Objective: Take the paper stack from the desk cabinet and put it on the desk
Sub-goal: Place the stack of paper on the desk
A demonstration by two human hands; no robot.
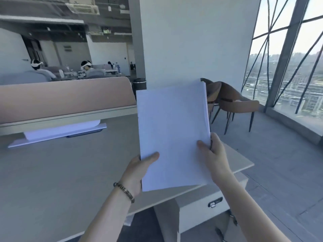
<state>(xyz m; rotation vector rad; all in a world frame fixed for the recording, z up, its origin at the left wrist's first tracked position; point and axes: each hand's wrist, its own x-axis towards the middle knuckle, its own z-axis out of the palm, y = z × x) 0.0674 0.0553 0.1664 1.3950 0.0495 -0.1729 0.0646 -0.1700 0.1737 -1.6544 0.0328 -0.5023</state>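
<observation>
A thick white paper stack (172, 130) is held up in the air, nearly upright, above the right end of the grey desk (61, 172). My left hand (139, 170) grips its lower left corner, thumb on the front sheet. My right hand (214, 154) clasps its lower right edge, thumb in front and fingers behind. Below the desk's right end stands the white desk cabinet (206, 205) with a dark handle; whether its drawer is open is not clear from here.
A pink partition (66, 96) runs along the desk's far edge, with a white paper tray (57, 131) in front of it. A white pillar (192, 41) rises behind the stack. Brown chairs (232, 102) stand to the right by large windows. People sit at desks far left.
</observation>
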